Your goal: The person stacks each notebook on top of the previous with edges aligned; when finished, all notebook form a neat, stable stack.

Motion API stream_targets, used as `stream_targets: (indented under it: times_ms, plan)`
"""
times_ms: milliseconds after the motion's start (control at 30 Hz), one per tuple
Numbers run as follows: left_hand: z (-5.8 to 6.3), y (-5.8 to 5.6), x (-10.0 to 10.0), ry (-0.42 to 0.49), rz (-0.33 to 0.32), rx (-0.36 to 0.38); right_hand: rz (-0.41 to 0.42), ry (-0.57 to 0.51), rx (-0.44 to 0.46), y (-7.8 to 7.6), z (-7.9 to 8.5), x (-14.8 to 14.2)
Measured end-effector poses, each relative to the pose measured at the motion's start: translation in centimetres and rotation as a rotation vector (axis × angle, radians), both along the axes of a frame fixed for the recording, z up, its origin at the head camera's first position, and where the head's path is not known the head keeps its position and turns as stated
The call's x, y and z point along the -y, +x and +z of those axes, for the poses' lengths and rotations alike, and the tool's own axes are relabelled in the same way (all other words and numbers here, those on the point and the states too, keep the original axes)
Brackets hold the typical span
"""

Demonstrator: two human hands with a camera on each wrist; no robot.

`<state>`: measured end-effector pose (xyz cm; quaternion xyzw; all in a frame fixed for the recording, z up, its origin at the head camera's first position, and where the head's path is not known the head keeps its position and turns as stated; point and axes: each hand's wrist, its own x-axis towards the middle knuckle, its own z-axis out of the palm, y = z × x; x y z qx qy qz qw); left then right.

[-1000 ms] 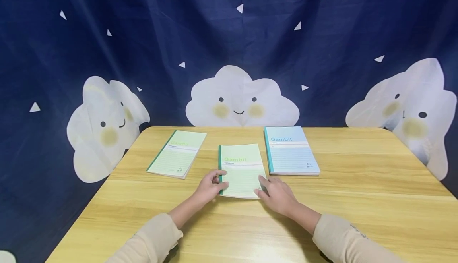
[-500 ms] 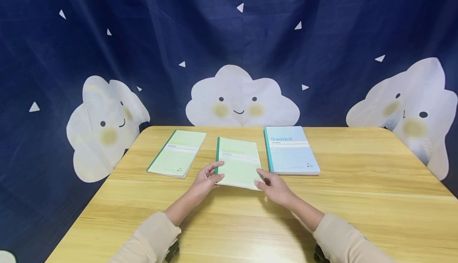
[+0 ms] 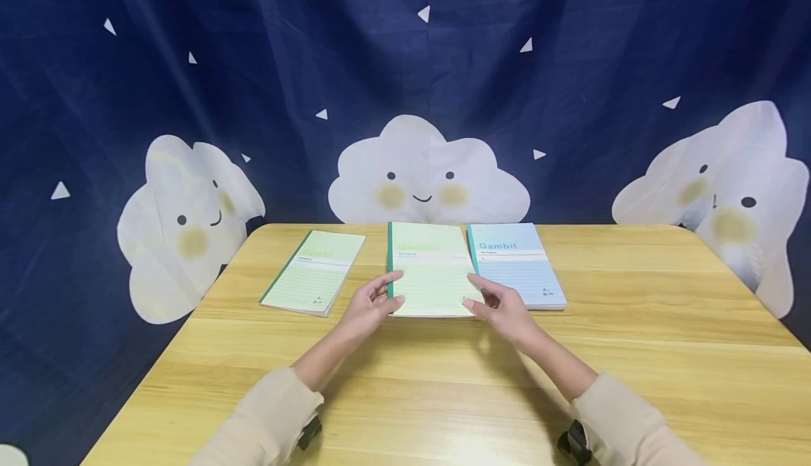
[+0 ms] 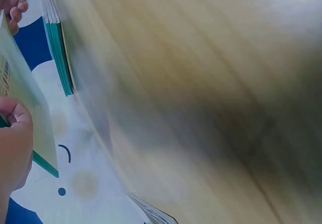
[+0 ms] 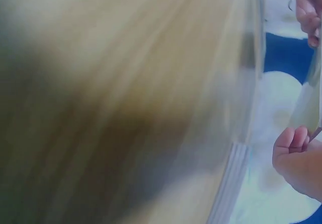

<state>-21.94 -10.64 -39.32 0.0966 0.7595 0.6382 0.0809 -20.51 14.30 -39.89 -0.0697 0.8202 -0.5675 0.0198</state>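
A green notebook (image 3: 431,286) is held up off the table between both hands, its cover facing up and its dark green spine at the left. My left hand (image 3: 369,304) pinches the spine edge near the lower corner, thumb on the cover. On the opposite edge my right hand (image 3: 507,309) pinches the lower right corner the same way. In the left wrist view the notebook's underside (image 4: 30,103) shows a barcode. The right wrist view has the right hand's curled fingers (image 5: 293,138) under the notebook. Behind its right edge lies a stack of blue notebooks (image 3: 516,276), partly covered.
Another green notebook (image 3: 313,272) lies slanted at the left of the wooden table (image 3: 418,395). The table's back edge meets a dark blue curtain (image 3: 285,51) printed with white clouds. Dark wrist straps show at both sleeves.
Both hands have lifted the green notebook and carried it away from me, from the table's middle toward the back, ending slightly right beside the blue stack. The other notebooks have stayed put.
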Motion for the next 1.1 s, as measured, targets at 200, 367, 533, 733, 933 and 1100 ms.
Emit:
stream_targets:
  times_ms: [200, 367, 533, 733, 933, 1100]
  plan:
    - [0.0, -0.9, -1.2, 0.001, -0.046, -0.026, -0.028, -0.01, -0.038, -0.3, 0.9, -1.4]
    - [-0.1, -1.4, -2.6, -0.013, -0.103, -0.051, -0.057, 0.032, -0.055, -0.4, 1.4, -2.9]
    - [0.0, -2.0, -4.5, -0.001, -0.151, -0.07, -0.072, 0.059, -0.076, -0.3, 1.9, -4.9]
    - [0.1, -2.7, -7.1, -0.016, -0.176, -0.076, -0.07, 0.098, -0.077, -0.1, 2.3, -7.3]
    - [0.5, -3.2, -9.5, -0.037, -0.184, -0.079, -0.097, 0.161, -0.081, -0.4, 2.3, -9.5]
    - [-0.5, -4.2, -11.5, -0.076, -0.166, -0.075, -0.113, 0.241, -0.078, -0.8, 2.0, -11.0]
